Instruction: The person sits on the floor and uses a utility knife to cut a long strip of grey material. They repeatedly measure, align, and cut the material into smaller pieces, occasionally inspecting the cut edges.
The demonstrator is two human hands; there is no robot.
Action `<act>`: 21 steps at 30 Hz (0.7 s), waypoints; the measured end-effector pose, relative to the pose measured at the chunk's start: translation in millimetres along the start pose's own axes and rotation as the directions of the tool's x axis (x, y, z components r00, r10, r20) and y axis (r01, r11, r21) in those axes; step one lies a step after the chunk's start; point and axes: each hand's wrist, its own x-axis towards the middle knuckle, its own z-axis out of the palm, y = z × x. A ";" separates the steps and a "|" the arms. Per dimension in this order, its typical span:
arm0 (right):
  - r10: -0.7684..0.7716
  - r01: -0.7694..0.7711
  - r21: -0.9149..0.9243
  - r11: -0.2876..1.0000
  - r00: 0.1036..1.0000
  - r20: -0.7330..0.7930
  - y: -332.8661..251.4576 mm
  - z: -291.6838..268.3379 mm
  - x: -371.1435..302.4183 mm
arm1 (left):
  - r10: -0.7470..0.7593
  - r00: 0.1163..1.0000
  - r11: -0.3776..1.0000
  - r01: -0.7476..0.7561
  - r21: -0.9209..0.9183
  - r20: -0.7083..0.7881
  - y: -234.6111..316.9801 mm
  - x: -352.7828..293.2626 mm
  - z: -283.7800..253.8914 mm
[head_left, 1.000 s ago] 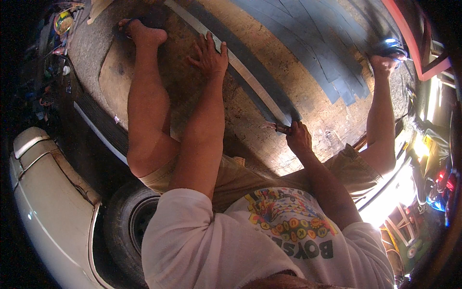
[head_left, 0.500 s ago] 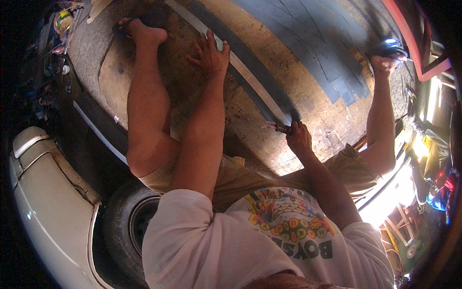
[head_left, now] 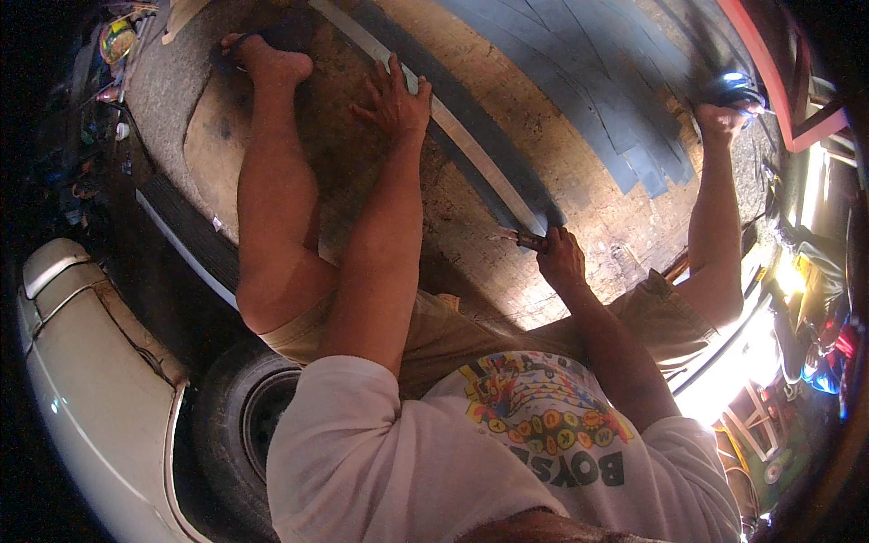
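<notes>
A long, pale straightedge (head_left: 478,157) lies on a narrow dark grey strip of sheet material (head_left: 453,83), running from the far left toward my right hand. My left hand (head_left: 396,101) rests near its far part, fingers spread, the fingertips touching the straightedge. At the near end of the strip, my right hand (head_left: 563,258) is closed round a small dark-handled tool (head_left: 530,241). Its narrow end points left, beside the straightedge's near end; the exact kind of tool is too small to tell. Both strip and straightedge lie flat on a worn brown board (head_left: 471,262).
Wide dark grey sheets (head_left: 579,81) with cut lines and ragged ends lie on the board at the far right. My legs stretch along both sides. A red metal frame (head_left: 792,100) stands at right. At left are a car tyre (head_left: 237,407) and a pale car body panel (head_left: 100,380).
Almost nothing differs: the tool and my right hand have shifted very slightly. My left hand stays in place on the straightedge.
</notes>
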 end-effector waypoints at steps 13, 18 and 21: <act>-0.038 0.038 -0.009 0.999 0.999 -0.037 6.6 5.2 -1.5 | 0.040 0.997 0.967 -0.054 -0.249 -0.062 -18.6 3.2 35.0; 0.007 -0.006 0.007 1.000 0.999 -0.048 0.3 -2.5 -3.3 | 0.092 0.995 0.994 -0.094 -0.049 -0.049 -24.7 12.5 51.8; -0.012 0.014 0.028 1.000 0.998 -0.063 1.5 -0.4 -3.8 | 0.100 0.993 0.994 -0.103 -0.049 -0.058 -21.4 8.7 40.1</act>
